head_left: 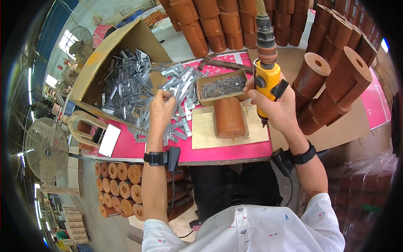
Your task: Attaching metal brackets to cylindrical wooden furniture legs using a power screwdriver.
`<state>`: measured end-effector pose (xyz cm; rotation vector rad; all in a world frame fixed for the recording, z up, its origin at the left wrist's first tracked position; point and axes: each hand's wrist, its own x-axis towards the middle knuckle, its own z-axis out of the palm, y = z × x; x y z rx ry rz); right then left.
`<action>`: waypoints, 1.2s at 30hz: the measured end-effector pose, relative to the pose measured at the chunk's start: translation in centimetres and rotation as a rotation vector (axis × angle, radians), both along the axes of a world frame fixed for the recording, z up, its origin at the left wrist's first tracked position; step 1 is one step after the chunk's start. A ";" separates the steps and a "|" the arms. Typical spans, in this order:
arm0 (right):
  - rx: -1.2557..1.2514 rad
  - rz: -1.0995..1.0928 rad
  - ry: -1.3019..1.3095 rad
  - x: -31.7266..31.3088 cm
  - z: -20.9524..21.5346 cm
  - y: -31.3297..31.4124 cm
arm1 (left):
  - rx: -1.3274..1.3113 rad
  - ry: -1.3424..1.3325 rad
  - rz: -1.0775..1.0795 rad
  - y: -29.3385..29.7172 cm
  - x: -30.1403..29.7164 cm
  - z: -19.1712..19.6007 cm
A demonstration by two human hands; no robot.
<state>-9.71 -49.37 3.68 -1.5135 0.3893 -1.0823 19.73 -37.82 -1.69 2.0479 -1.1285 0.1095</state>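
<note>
My right hand grips a yellow electric screwdriver that hangs from above, its bit pointing down. Beside the bit, a reddish-brown wooden cylinder lies on a pale board. My left hand is closed at the edge of a heap of metal brackets; what its fingers hold, if anything, is hidden. Behind the cylinder stands a small cardboard box of screws.
A large tipped cardboard box holds more brackets. A hammer lies behind the screws. Stacked brown cylinders line the back and right. A phone lies at the left edge. More cylinders are stacked below the table.
</note>
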 end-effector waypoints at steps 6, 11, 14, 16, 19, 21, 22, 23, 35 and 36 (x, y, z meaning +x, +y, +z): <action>-0.006 -0.011 0.002 0.0 0.3 0.0 | -0.146 0.643 -0.353 -2.5 -6.2 2.3; -0.016 -0.006 0.003 0.4 0.3 0.2 | -0.070 0.826 -0.527 -5.2 -7.9 1.1; -0.022 -0.001 -0.005 0.2 0.2 0.1 | 0.021 0.767 -0.521 -6.4 -7.8 1.2; -0.026 0.000 0.006 0.1 0.4 0.2 | 0.028 0.731 -0.553 -6.9 -7.4 1.5; -0.022 0.007 -0.003 0.2 0.6 0.2 | 0.129 0.674 -0.557 -7.7 -6.5 0.7; -0.020 0.008 -0.001 0.3 0.6 0.1 | 0.163 0.628 -0.561 -7.9 -6.6 0.0; -0.018 0.006 0.003 0.2 0.5 0.1 | 0.174 0.665 -0.557 -7.9 -7.0 -0.1; -0.017 0.003 0.004 0.3 0.5 0.0 | 0.185 0.701 -0.554 -7.8 -7.2 -0.2; -0.011 -0.022 0.023 0.5 0.3 0.1 | 0.295 0.795 -0.625 -5.6 -8.2 0.0; -0.016 -0.014 0.017 0.5 0.3 0.0 | 0.296 0.795 -0.625 -5.4 -8.3 0.1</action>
